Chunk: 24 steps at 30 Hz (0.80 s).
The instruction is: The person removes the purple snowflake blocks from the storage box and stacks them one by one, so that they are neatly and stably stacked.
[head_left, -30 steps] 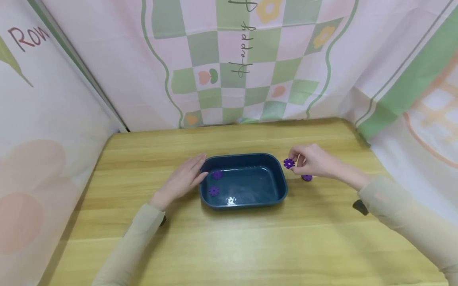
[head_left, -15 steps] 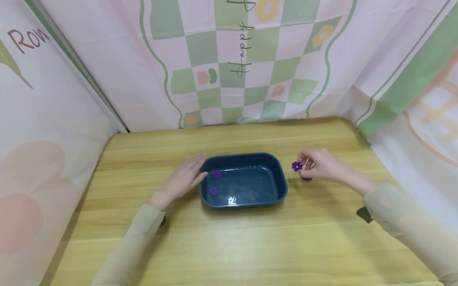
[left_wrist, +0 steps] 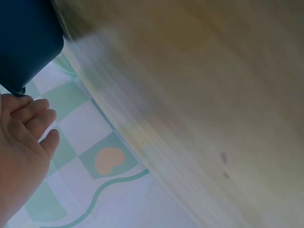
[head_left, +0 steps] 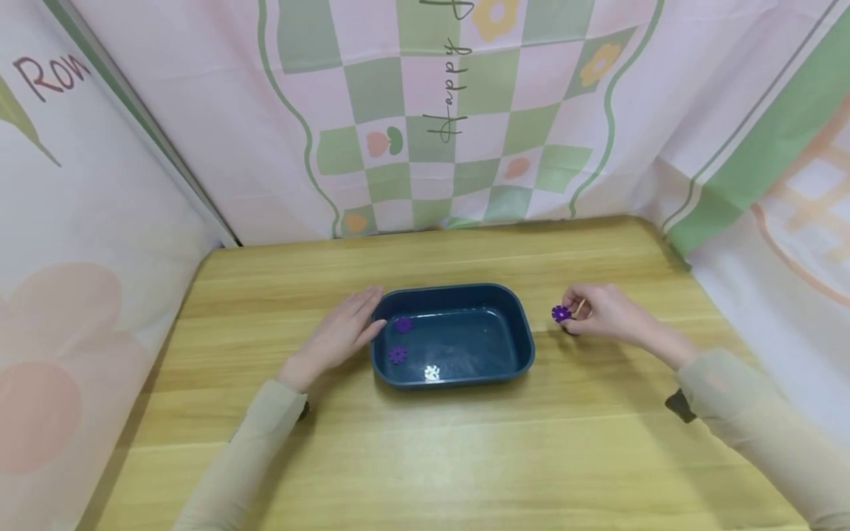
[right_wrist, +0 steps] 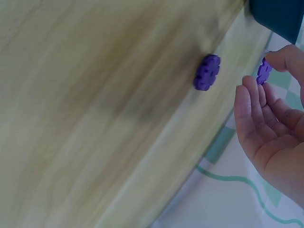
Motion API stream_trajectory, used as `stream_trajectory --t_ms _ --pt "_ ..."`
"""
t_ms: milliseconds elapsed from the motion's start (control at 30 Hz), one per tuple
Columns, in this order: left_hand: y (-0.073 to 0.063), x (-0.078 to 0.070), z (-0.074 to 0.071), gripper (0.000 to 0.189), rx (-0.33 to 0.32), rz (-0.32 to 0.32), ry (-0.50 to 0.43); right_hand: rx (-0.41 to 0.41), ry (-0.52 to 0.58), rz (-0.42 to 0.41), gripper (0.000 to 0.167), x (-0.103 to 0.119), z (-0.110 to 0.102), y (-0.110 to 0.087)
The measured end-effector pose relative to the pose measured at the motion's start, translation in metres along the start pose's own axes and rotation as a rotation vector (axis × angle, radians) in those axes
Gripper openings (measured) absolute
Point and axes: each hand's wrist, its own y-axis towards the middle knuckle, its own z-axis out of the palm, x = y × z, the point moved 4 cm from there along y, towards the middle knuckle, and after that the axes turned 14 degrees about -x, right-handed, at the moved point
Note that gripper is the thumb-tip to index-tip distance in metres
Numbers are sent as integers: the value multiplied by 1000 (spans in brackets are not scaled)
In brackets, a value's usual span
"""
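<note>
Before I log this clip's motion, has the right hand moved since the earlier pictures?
Yes: in the head view, the right hand has moved rightward, farther from the blue tray, and slightly down the image.

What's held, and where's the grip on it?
Right hand pinches a purple disc by its edge. Left hand, at the tub, holds nothing.

A person's left hand (head_left: 337,330) rested against a dark blue tray (head_left: 458,343) while the right hand (head_left: 603,311) pinched a purple disc (head_left: 561,313).
The notched disc was outside the tray, to its right; I could see two more purple discs (head_left: 398,355) inside, near the left end. A checked cloth (head_left: 425,96) hung behind the wooden table (head_left: 438,464).
</note>
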Motion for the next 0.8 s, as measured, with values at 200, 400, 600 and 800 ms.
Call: stream_trajectory --t_ms 200,400,600,800 --pt "0 -1 -1 61 -4 -4 -5 2 -4 11 21 -8 1 -4" --pt "0 -1 -1 60 16 -28 -23 -9 -20 23 22 -14 4 -7" --pt "-1 0 -1 60 24 -38 -28 1 -19 52 25 -23 11 -10" --pt "-1 0 -1 60 19 -38 -35 11 0 88 28 -31 14 -14"
